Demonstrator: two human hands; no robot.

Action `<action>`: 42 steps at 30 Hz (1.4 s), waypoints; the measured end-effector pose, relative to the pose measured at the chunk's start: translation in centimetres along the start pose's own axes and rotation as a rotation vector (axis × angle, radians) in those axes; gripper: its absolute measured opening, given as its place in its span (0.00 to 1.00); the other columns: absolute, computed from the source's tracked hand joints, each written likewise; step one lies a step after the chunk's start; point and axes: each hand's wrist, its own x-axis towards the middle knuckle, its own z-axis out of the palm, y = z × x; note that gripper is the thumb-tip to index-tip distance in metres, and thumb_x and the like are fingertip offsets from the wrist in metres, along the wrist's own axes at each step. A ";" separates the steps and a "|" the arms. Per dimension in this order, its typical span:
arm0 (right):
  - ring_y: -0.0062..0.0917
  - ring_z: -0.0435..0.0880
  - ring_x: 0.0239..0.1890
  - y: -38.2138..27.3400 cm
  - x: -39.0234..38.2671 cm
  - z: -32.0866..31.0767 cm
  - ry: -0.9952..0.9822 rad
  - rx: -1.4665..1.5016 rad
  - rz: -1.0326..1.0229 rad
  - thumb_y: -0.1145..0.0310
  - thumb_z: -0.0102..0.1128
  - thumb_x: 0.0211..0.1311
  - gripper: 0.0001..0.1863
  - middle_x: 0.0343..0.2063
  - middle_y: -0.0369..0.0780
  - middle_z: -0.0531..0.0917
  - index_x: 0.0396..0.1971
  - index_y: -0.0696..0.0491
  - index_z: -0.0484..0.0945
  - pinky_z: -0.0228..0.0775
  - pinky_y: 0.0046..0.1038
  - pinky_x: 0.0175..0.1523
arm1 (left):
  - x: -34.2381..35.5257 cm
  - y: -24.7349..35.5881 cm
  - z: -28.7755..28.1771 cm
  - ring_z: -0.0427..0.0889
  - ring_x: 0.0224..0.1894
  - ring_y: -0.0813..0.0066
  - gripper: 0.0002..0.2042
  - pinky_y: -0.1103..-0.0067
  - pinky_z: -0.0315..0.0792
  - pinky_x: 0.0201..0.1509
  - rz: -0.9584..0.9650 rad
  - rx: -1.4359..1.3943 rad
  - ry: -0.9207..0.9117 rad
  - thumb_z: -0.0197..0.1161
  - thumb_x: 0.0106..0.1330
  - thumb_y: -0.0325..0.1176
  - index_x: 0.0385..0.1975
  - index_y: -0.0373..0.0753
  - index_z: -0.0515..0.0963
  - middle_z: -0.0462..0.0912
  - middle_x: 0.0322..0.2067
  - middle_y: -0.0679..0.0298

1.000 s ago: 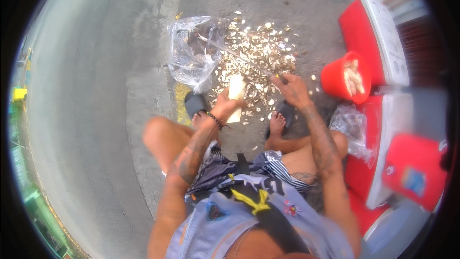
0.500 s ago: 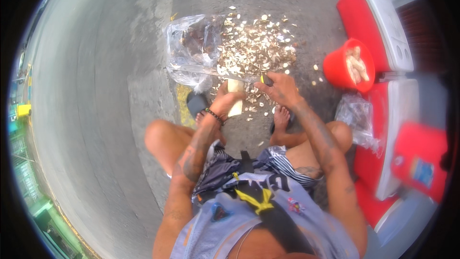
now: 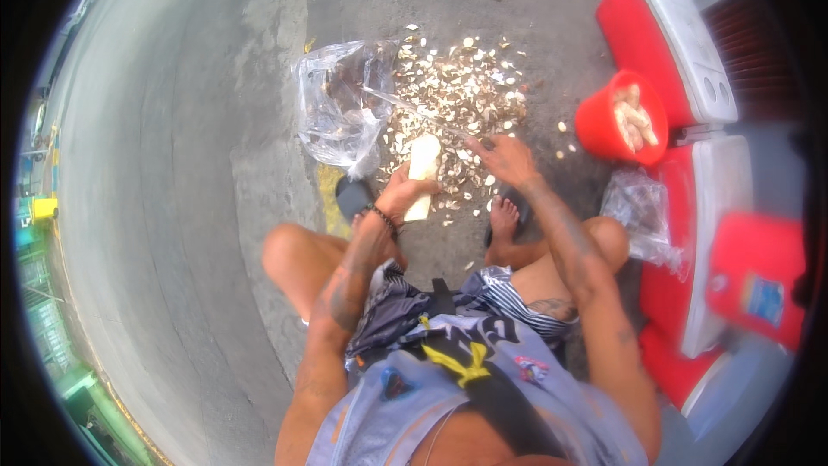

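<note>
My left hand (image 3: 398, 197) grips a long, pale peeled root (image 3: 423, 157) upright between my feet, its top pointing away from me. In my right hand (image 3: 509, 160) is a long knife (image 3: 418, 110), its thin blade slanting forward and leftward past the root toward a crumpled clear plastic bag (image 3: 336, 78). A wide scatter of pale and brown peelings (image 3: 457, 78) covers the ground beyond the root. My feet, in dark sandals (image 3: 354, 192), flank the root.
A red bucket (image 3: 595, 128) holding peeled roots stands right of the peelings, among red coolers (image 3: 634, 47) with white lids. Another plastic bag (image 3: 634, 207) lies by my right knee beside a red lid or box (image 3: 742, 259). Grey concrete ground (image 3: 172, 207) extends left.
Half a second ago the blade lay more level across the root's top; now it slants up and away, as a second ago. The root shows more of its length above my left hand.
</note>
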 end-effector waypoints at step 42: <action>0.31 0.74 0.19 -2.4 -0.6 0.0 0.201 0.014 -0.584 0.23 0.53 0.55 0.41 0.13 0.39 0.72 0.15 0.53 0.67 0.67 0.36 0.27 | -0.2 1.5 -0.5 0.82 0.29 0.69 0.09 0.76 0.80 0.26 -0.093 -0.482 -0.142 0.66 0.64 0.25 0.39 0.26 0.76 0.81 0.30 0.55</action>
